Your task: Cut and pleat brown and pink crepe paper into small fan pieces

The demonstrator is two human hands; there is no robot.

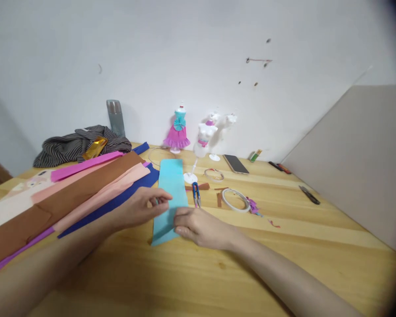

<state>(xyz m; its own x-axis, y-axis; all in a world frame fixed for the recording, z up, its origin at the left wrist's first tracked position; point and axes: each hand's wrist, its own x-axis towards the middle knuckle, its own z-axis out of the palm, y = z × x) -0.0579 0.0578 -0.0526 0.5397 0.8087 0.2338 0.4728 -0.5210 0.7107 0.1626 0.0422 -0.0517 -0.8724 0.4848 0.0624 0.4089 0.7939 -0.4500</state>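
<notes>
A long light-blue strip of crepe paper [171, 185] lies on the wooden table [317, 246], running away from me. My left hand [141, 207] pinches its left edge near the middle with fingers closed. My right hand [201, 226] presses down on and grips the strip's near right part, where the paper is folded over. Blue-handled thread snips [196, 193] lie just beyond my right hand.
Stacked paper sheets [79, 193] in brown, pink, peach and dark blue lie at left. Behind stand a doll mannequin in a pink dress [177, 131], a white mannequin [203, 141], a phone [236, 164], tape rolls [236, 199], a bottle [116, 116] and striped cloth [75, 145]. A grey panel [366, 158] walls the right.
</notes>
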